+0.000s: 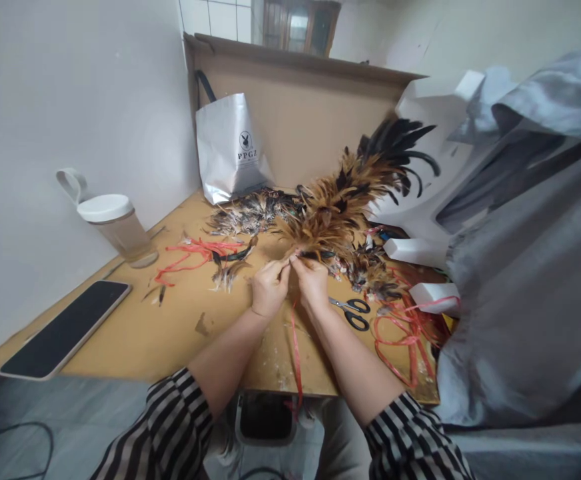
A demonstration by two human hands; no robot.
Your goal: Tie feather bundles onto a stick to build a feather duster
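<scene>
A long bundle of brown and black feathers (338, 193) slants up and to the right from my hands, its black tips farthest away. My left hand (269, 287) is closed at the near end of it, thumb and fingers pressed together. Beside it, my right hand (311, 280) pinches the same end, with the fingertips of both hands meeting. A strand of red plastic string (296, 353) hangs from below the hands over the table's front edge. Just right of my right hand lie black-handled scissors (353, 312). What exactly the fingertips grip is too small to make out.
Loose feathers (260, 210) and red string (198, 252) lie about the wooden table (170, 333). On the left are a phone (68, 327) and a lidded cup (120, 227). Behind stands a silver bag (230, 150). Grey cloth (535, 287) hangs at the right.
</scene>
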